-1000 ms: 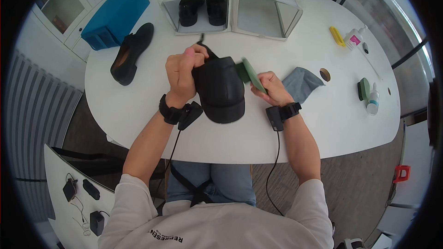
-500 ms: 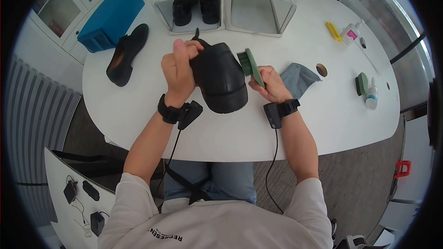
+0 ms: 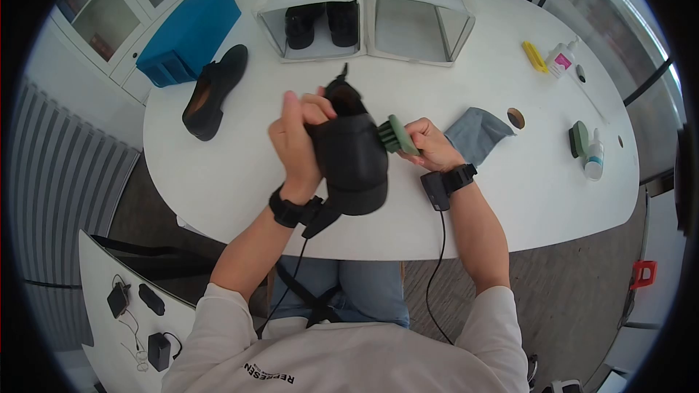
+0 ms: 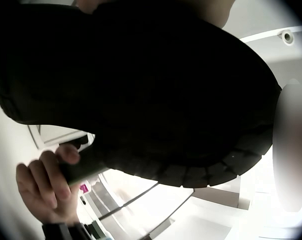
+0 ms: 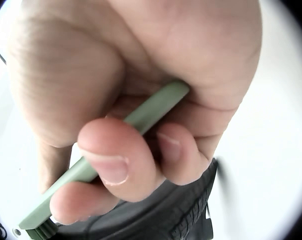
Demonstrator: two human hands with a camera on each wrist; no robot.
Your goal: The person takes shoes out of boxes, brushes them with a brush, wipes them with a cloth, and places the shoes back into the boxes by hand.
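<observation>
A black leather shoe (image 3: 352,156) is held over the table by my left hand (image 3: 295,147), its toe pointing toward my body and part of its opening showing. The left wrist view has the dark, grooved sole (image 4: 191,172) filling much of the frame. My right hand (image 3: 431,147) grips a green brush (image 3: 403,136) by its handle; in the right wrist view the fingers (image 5: 113,160) curl round that handle. The brush's bristles are right at the side of the shoe. A second black shoe (image 3: 216,92) lies at the table's left, next to a blue box (image 3: 191,35).
Two white open-fronted boxes (image 3: 420,25) stand at the back, the left one containing black shoes (image 3: 342,25). Beyond my right hand lies a grey cloth (image 3: 478,135). Farther right are another green brush (image 3: 579,140), a bottle (image 3: 595,159), a pump bottle (image 3: 561,60) and a yellow tool (image 3: 534,57).
The shoe first tilted up and then came down again, turned so that its opening now shows. Still in my right hand, the brush changed its angle beside the shoe.
</observation>
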